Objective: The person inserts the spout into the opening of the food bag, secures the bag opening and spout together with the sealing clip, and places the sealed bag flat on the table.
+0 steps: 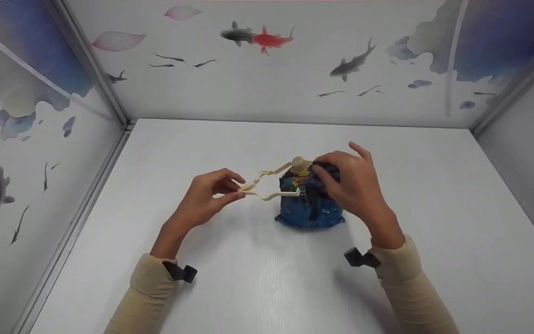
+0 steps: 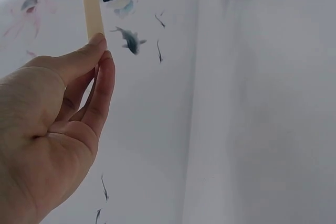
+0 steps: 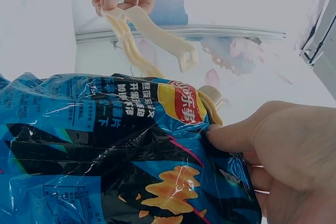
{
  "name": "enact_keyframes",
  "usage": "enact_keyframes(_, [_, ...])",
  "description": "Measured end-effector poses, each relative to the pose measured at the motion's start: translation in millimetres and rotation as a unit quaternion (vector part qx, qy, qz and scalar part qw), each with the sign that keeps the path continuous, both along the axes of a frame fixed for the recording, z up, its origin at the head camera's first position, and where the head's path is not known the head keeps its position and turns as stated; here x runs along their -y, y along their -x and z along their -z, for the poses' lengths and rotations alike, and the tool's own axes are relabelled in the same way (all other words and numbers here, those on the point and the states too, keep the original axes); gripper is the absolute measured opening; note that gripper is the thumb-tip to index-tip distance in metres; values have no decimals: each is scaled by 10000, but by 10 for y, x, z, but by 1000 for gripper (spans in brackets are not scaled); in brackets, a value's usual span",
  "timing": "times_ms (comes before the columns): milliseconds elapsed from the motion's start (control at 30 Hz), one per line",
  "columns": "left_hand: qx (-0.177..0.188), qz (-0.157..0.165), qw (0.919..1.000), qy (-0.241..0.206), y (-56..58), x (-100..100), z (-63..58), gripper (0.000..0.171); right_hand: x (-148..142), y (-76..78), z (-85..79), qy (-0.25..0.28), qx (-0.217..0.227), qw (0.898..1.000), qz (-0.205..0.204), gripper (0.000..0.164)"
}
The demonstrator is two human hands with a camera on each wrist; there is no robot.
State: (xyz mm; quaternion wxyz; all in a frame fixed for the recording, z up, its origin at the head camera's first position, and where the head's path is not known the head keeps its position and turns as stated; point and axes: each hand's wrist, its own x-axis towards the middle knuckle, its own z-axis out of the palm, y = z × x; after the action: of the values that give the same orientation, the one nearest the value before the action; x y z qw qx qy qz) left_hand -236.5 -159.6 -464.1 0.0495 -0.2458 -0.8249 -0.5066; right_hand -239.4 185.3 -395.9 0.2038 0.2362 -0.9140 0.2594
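A blue and black chip bag (image 1: 313,211) stands upright on the table, its printed front (image 3: 173,187) filling the right wrist view. Across its top is a cream bag clip (image 1: 271,196) with a round cap (image 1: 298,164), its two arms spread apart. My left hand (image 1: 211,190) pinches the clip's narrow joined end between thumb and fingertips, also plain in the left wrist view. On the other side my right hand (image 1: 352,183) grips the bag's gathered top corner, thumb in front, beside the cap. The free clip arm ends in a hooked tip in front of the bag.
The white table (image 1: 230,287) is bounded by white panels (image 1: 276,93) printed with fish and petals, at the back and both sides. Metal rails (image 1: 118,139) run along the left edge. A small black device (image 1: 181,272) is strapped at each wrist.
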Motion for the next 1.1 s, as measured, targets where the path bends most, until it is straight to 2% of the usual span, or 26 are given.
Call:
enact_keyframes(167, [-98,127,9999,-26,12,-55,11,30,14,-3,-9,-22,74,10000,37,19])
enact_keyframes(333, [-219,119,9996,116,23,-116,2,31,17,-9,-28,-8,194,9998,51,19])
enact_keyframes(767, [-283,69,9993,236,54,-257,-21,29,5,-26,-20,94,184,9998,49,19])
enact_keyframes(1100, [-550,53,9976,410,76,-340,-46,28,0,-16,-20,149,49,9999,42,18])
